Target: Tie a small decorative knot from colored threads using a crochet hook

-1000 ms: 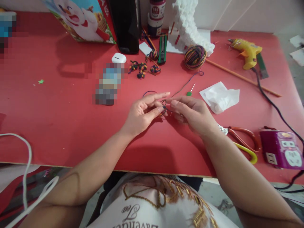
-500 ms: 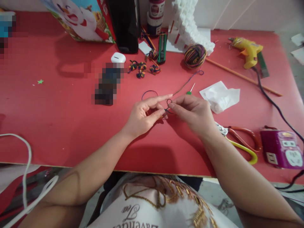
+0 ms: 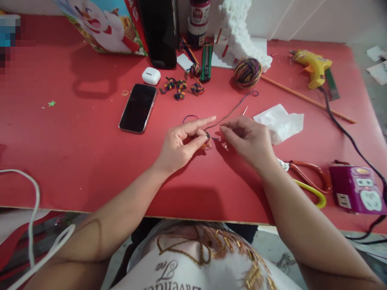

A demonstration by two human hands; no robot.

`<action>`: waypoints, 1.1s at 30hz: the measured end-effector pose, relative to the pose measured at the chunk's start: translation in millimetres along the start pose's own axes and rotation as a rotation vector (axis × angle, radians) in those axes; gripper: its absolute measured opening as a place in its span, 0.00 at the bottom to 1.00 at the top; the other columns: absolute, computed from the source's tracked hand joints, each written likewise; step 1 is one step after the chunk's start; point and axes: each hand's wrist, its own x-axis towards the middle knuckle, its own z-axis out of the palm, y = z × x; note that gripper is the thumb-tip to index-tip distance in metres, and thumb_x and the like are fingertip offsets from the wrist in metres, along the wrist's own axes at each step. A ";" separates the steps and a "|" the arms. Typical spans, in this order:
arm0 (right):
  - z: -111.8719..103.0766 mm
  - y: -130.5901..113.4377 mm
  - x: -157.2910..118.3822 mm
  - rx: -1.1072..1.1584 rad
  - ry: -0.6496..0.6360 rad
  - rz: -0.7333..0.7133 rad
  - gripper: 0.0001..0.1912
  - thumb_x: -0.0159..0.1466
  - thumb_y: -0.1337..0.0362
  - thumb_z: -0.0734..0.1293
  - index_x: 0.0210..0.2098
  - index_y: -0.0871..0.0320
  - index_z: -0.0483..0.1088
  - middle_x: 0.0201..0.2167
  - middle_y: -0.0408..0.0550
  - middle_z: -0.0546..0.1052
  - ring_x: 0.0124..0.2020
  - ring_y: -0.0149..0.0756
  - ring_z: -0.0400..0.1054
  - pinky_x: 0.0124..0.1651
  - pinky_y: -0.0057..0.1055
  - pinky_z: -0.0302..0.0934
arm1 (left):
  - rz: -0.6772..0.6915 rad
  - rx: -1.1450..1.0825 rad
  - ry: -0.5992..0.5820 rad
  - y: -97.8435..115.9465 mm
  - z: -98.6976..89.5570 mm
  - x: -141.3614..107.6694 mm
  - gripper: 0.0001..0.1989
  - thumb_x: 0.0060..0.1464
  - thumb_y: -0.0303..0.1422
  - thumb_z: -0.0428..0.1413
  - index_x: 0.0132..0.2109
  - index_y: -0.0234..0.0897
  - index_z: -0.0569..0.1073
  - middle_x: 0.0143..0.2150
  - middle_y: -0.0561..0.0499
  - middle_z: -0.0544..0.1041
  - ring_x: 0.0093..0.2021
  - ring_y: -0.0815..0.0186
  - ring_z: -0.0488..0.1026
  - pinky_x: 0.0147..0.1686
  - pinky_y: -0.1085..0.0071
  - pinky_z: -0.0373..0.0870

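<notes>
My left hand (image 3: 181, 147) pinches a small piece of dark multicoloured yarn (image 3: 207, 137) between thumb and fingers, with its index finger stretched out. From there a thin strand (image 3: 231, 112) runs up toward the yarn ball (image 3: 248, 73). My right hand (image 3: 249, 139) is just to the right, apart from the left, its thumb and index finger closed together; what they hold, if anything, is too small to make out. A thin metal shaft (image 3: 245, 110) shows just above the right hand. A small shiny bit (image 3: 226, 147) lies below its fingertips.
Several knotted yarn pieces (image 3: 180, 84), a green cutter (image 3: 206, 62) and a phone (image 3: 138, 108) lie beyond my hands. On the right are white paper (image 3: 284, 123), pliers (image 3: 310, 177), a yellow glue gun (image 3: 314, 66), a wooden stick (image 3: 308, 98) and a purple socket box (image 3: 356, 188).
My right fingertips have moved slightly right, away from my left hand. The small loop between the hands is no longer visible, and the shaft's green handle is now hidden.
</notes>
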 end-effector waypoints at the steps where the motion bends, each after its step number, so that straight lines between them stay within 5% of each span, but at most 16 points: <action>1: 0.7 -1.3 -0.1 0.055 -0.022 0.043 0.06 0.66 0.61 0.72 0.38 0.57 0.79 0.27 0.44 0.79 0.25 0.34 0.69 0.31 0.33 0.62 | 0.012 0.009 0.001 -0.1 -0.3 0.3 0.22 0.60 0.30 0.64 0.61 0.41 0.83 0.33 0.53 0.81 0.34 0.67 0.80 0.37 0.71 0.84; 8: 4.0 -11.3 -3.7 0.315 -0.101 0.209 0.15 0.66 0.52 0.74 0.34 0.59 0.82 0.19 0.39 0.69 0.20 0.27 0.56 0.24 0.30 0.48 | 0.111 0.087 -0.020 -1.0 -0.2 0.4 0.21 0.62 0.30 0.63 0.62 0.41 0.83 0.35 0.53 0.81 0.36 0.67 0.82 0.39 0.72 0.83; 16: 7.5 -19.1 -6.5 0.651 -0.300 0.401 0.20 0.57 0.50 0.82 0.36 0.61 0.83 0.20 0.41 0.72 0.19 0.23 0.53 0.21 0.26 0.41 | 0.325 0.227 -0.087 -10.1 1.5 1.3 0.24 0.64 0.25 0.60 0.65 0.42 0.81 0.40 0.52 0.86 0.40 0.68 0.83 0.49 0.71 0.81; 21: 5.4 -20.7 -4.1 0.682 -0.263 0.433 0.18 0.53 0.55 0.84 0.34 0.61 0.83 0.24 0.45 0.78 0.20 0.23 0.56 0.22 0.26 0.42 | 0.303 0.305 -0.084 -8.4 1.5 1.7 0.24 0.64 0.27 0.60 0.66 0.41 0.80 0.43 0.50 0.88 0.41 0.66 0.84 0.49 0.69 0.82; 29: 3.9 -23.5 -3.0 0.794 -0.252 0.487 0.15 0.51 0.60 0.84 0.32 0.59 0.81 0.20 0.39 0.72 0.18 0.21 0.52 0.21 0.25 0.40 | 0.250 0.274 -0.088 -9.4 -2.2 4.2 0.24 0.64 0.28 0.61 0.65 0.38 0.80 0.43 0.48 0.88 0.40 0.65 0.83 0.50 0.67 0.81; 33: 6.3 -20.7 -4.6 0.736 -0.235 0.412 0.12 0.53 0.60 0.83 0.32 0.58 0.81 0.22 0.42 0.77 0.19 0.24 0.58 0.21 0.25 0.47 | 0.260 0.293 -0.076 -10.5 0.1 3.4 0.24 0.63 0.28 0.62 0.65 0.40 0.80 0.41 0.49 0.88 0.41 0.64 0.83 0.50 0.66 0.81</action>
